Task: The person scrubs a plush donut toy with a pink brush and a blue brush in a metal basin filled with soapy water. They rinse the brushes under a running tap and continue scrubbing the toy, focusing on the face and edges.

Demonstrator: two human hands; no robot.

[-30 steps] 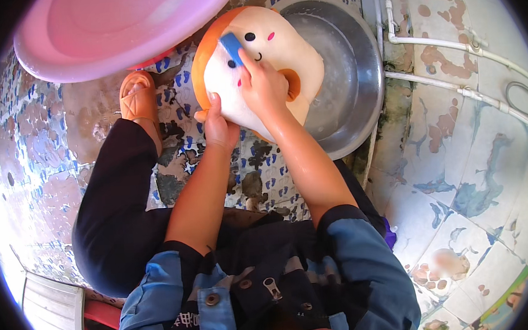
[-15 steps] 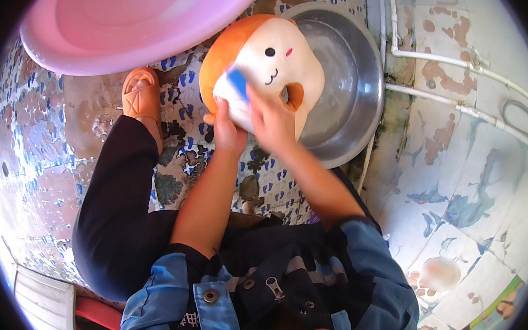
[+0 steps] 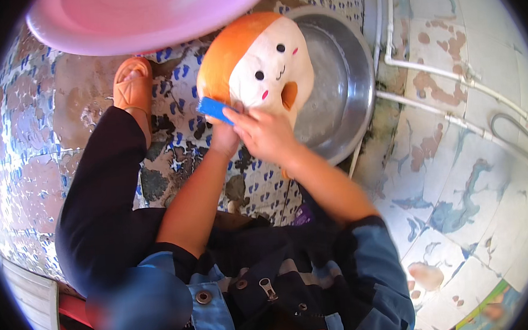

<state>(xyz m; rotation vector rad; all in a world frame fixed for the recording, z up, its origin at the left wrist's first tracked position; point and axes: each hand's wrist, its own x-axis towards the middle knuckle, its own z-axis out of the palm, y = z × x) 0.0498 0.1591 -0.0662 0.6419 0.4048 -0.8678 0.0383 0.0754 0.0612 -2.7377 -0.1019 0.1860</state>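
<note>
Leftmost — blue brush (image 3: 215,111): long axis on a slant, free end pointing left and slightly up, by the toy's lower-left edge.
Left hand (image 3: 225,138): reached up from below, wrist beneath the brush, grasping the toy's near edge, fingers partly hidden.
Plush toy (image 3: 263,56): faced upward, orange top toward upper left, mouth toward lower right — it overlapped the metal basin's left side.
Right hand (image 3: 268,134): clenched around the brush's right end, forearm slanting in from lower right.
Metal basin (image 3: 356,93): stood beyond, rightmost.
</note>
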